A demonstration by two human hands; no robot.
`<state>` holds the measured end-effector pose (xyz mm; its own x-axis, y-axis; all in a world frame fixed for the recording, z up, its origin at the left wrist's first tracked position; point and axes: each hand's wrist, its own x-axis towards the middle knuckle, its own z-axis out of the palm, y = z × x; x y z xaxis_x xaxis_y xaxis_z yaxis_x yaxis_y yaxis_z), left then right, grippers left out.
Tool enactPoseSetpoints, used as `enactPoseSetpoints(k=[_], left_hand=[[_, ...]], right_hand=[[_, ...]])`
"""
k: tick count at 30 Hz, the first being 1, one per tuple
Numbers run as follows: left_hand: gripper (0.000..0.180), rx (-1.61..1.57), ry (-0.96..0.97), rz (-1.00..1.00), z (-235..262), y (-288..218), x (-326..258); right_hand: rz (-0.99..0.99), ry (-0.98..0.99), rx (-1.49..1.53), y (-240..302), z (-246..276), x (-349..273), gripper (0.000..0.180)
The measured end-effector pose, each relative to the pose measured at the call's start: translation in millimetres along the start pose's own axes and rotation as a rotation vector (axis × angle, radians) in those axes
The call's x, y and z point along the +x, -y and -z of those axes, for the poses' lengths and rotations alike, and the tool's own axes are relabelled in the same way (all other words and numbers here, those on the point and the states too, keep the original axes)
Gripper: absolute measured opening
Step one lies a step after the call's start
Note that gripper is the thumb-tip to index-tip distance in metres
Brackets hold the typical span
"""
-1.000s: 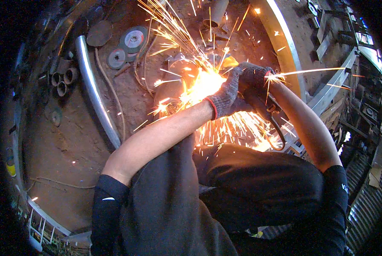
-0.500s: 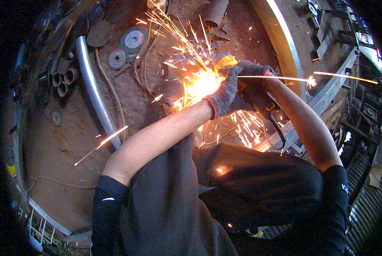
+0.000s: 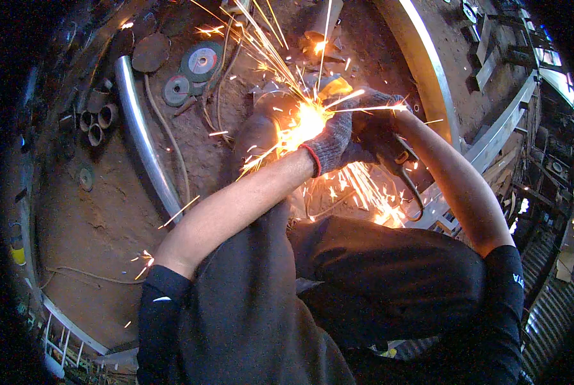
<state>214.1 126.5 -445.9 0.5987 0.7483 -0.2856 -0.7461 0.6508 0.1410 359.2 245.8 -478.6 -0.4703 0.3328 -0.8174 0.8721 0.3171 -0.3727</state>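
Observation:
Both hands wear grey knit gloves with red cuffs. My left hand (image 3: 334, 142) is closed on the front part of an angle grinder, beside its yellow part (image 3: 336, 88). Farther right, my right hand (image 3: 378, 100) wraps over the top of the grinder; the dark body (image 3: 387, 146) and its cord (image 3: 415, 196) show below. A bright burst of sparks (image 3: 309, 122) comes from just left of the gloves. That glare hides the disc and the contact spot. Next to it stands a dark piece of metal (image 3: 261, 122), its shape unclear.
To the left lie a shiny curved tube (image 3: 143, 135), several short pipes (image 3: 96, 122) and loose grinding discs (image 3: 202, 61). Cables (image 3: 165, 125) cross the dirt floor. A long curved metal bar (image 3: 428, 70) runs at the right, with a metal frame (image 3: 502, 125) beyond. A pipe piece (image 3: 323, 22) lies far ahead.
The spark burst has narrowed and its streaks have shifted, with a stronger stream below the grinder. My hands and arms have hardly moved.

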Motion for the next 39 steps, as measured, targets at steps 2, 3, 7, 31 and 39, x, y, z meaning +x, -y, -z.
enactPoseSetpoints(k=[2,3,7,31,39], left_hand=[[0.06,-0.102,-0.069,0.029,0,-1,1],[0.06,-0.071,-0.067,0.043,-1,0,2],[0.062,-0.006,-0.179,-0.017,-2,11,2],[0.063,0.026,-0.048,-0.008,2,30,10],[0.069,0.086,-0.089,-0.005,-3,22,-4]], right_hand=[[0.063,-0.018,0.083,-3,-1,5,0.028],[0.04,-0.022,0.186,-3,0,6,0.025],[0.45,-0.129,-0.103,-6,-6,-1,0.019],[0.185,-0.013,-0.1,-20,-21,-3,0.043],[0.029,-0.011,0.356,-14,-10,-1,0.038]])
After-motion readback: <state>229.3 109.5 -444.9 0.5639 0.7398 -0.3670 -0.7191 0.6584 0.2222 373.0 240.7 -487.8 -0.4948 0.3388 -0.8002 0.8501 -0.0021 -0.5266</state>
